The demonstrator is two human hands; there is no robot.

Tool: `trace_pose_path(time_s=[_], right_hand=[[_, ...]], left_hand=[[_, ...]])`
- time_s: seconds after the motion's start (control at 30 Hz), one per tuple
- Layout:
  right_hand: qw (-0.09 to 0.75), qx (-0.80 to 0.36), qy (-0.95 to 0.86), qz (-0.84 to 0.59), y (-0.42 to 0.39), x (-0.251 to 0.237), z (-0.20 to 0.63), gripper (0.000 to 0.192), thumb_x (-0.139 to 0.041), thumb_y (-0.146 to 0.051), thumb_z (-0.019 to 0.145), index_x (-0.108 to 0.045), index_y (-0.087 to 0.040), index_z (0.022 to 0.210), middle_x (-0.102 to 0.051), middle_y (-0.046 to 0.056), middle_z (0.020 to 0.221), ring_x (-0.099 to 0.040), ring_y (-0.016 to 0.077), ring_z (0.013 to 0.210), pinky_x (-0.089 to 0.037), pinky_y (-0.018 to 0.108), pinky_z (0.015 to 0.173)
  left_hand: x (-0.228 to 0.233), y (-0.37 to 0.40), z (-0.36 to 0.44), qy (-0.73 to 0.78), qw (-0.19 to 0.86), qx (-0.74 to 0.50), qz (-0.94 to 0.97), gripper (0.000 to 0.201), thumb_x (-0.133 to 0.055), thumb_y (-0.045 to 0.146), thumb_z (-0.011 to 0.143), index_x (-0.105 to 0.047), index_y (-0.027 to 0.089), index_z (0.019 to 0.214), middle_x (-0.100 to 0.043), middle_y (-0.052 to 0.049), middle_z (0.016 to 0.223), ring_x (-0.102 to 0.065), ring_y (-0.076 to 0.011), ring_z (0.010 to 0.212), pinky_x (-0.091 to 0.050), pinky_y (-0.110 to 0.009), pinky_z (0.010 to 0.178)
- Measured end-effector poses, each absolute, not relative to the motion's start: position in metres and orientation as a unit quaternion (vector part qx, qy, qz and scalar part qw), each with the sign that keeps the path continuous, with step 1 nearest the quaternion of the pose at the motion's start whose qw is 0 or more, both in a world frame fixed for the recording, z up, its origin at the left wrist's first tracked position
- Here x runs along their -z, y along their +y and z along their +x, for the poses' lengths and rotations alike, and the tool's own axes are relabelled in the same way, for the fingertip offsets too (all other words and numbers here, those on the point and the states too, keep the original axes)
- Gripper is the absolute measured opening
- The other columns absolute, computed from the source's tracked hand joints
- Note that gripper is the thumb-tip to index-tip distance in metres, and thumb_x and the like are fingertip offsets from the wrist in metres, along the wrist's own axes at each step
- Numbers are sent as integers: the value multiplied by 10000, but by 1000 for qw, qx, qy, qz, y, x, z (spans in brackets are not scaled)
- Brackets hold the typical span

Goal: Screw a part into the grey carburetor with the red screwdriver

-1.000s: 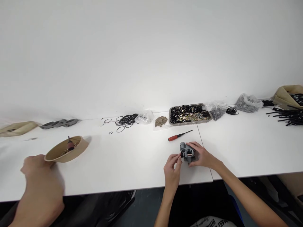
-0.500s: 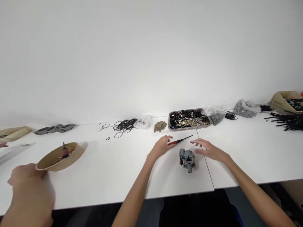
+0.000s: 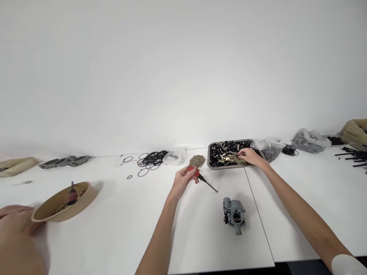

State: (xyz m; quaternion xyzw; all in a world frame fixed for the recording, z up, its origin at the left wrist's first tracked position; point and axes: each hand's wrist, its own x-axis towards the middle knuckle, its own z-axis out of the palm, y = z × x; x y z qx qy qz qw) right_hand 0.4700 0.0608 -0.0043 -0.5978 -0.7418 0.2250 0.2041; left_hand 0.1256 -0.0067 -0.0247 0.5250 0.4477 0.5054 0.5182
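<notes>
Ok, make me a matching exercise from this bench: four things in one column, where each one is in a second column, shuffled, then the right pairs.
Things:
1. screwdriver
2. carburetor
3. metal tray
4. paper bowl

Places:
A. under the fingers of the right hand
B. lying alone on the table, near the front
C. in the left hand
D. far left, by another person's hand

Pairs: 1-C, 2-B, 3-A, 4-D
</notes>
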Motion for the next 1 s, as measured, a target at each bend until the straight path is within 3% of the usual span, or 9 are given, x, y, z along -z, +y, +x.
trace_pose_path(time_s=[0.07,0.27,0.47,0.7,0.83,1.0], right_hand=[[182,-224,-753,-591,72,9,452,123,-622,-195,908,-731,-147,938,-735,111,1017,-674,193,885,-483,265,771],[134,-216,-752,-608,96,25,422,61,-673,-166,877,-700,-132,834,-723,123,913,-659,179,787,-459,252,718],[151,-224,-748,-606,102,34,423,24,-680,-139,853,-690,-154,837,-731,92,930,-652,175,813,-432,252,706],[235,-256,-741,-575,90,25,423,64,-602,-117,871,-651,-143,838,-722,106,931,-646,172,829,-471,260,730],[289,-303,-726,-545,65,7,428,82,-609,-195,884,-660,-139,917,-726,102,942,-672,175,854,-527,286,768],[308,-409,-707,-487,12,-15,443,213,-635,-305,865,-725,-143,969,-733,63,846,-683,159,737,-569,335,774]], left_hand=[[22,-1,116,435,503,-592,456,376,-777,445,715,-681,117,872,-717,-81,797,-593,-127,486,-492,-301,562],[25,11,88,443,365,-755,316,430,-806,422,640,-617,110,870,-692,-40,710,-593,-125,462,-503,-305,561],[31,14,79,487,317,-754,307,370,-791,379,656,-602,113,831,-642,-2,635,-579,-122,437,-466,-274,506],[38,16,85,489,327,-731,344,378,-776,415,672,-587,120,815,-658,-28,696,-616,-138,477,-489,-277,509],[41,18,89,493,329,-723,356,380,-779,420,655,-600,121,806,-658,-24,693,-618,-139,474,-502,-275,492],[44,19,91,489,337,-724,351,381,-784,416,646,-612,116,805,-670,-34,706,-630,-147,481,-523,-282,500]])
